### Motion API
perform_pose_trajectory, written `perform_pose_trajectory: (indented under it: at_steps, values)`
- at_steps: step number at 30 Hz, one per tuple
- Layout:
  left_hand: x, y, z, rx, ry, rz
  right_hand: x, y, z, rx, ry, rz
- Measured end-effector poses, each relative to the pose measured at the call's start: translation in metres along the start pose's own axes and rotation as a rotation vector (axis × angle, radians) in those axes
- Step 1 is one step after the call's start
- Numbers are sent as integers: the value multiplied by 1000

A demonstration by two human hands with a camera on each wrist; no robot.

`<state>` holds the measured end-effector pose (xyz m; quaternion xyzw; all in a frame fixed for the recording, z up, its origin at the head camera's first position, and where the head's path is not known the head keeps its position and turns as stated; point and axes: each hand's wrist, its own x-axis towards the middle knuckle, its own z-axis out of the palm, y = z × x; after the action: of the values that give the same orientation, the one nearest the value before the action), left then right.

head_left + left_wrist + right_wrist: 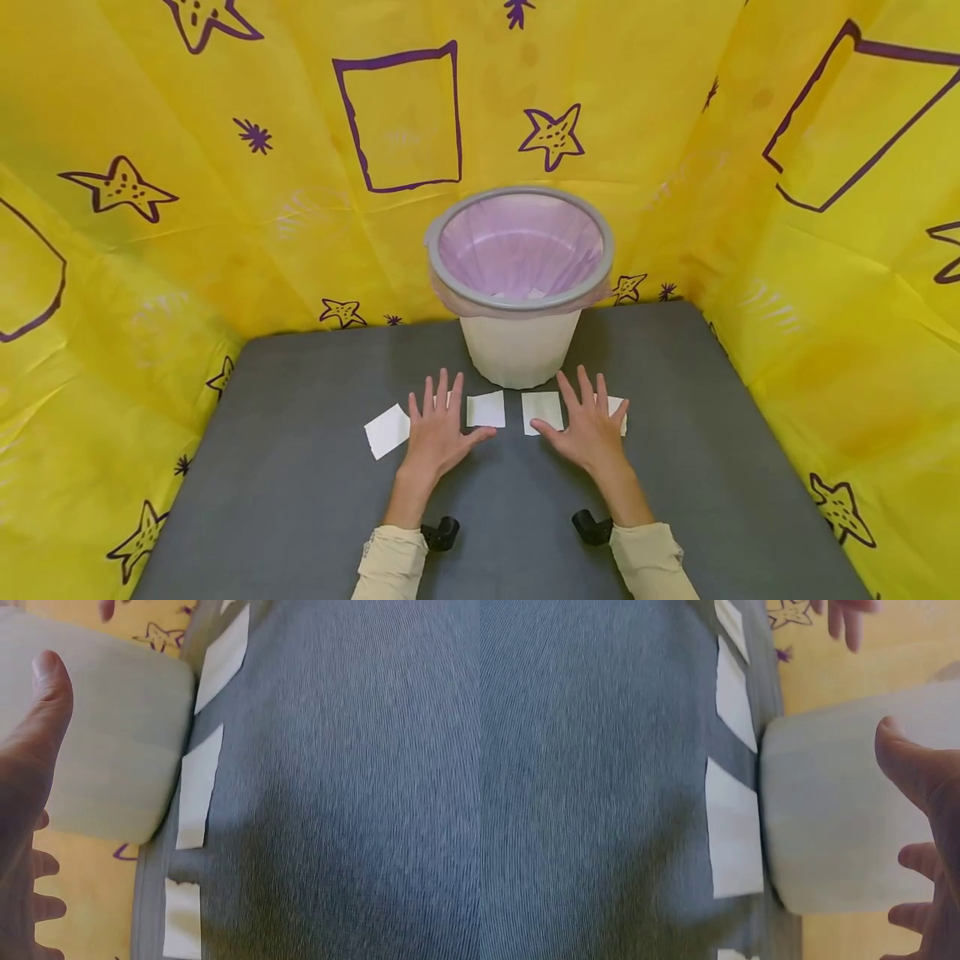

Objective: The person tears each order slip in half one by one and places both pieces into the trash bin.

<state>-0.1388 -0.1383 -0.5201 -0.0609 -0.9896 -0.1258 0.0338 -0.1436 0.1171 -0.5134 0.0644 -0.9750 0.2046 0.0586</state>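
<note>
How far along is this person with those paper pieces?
Perhaps partway. Done, apparently: white bits show inside the lined trash bin. In hand: nothing; the left hand and right hand are spread open, empty. Left, it seems: five white paper pieces lying in a rough row on the gray table, before the bin.

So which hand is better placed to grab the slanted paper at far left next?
Probably the left hand: it is spread open just beside that paper, while the right hand, also spread, is farther away.
</note>
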Motion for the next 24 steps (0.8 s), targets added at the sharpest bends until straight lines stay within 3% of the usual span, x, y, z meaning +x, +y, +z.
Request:
perform_pose_trajectory:
  at_steps: [6,11,14,18,24]
  values:
    - [-2,16,3,27,12,4,2,-11,3,6,22,-27]
    - [-1,42,12,21,-17,114,5,-17,5,51,-6,-34]
    - [2,51,16,7,-30,129,7,-16,7,51,-5,-21]
    - [4,44,14,-4,-99,72,7,-16,9,24,-13,-14]
    - [28,25,12,-20,-162,14,18,-36,29,-17,-51,-187]
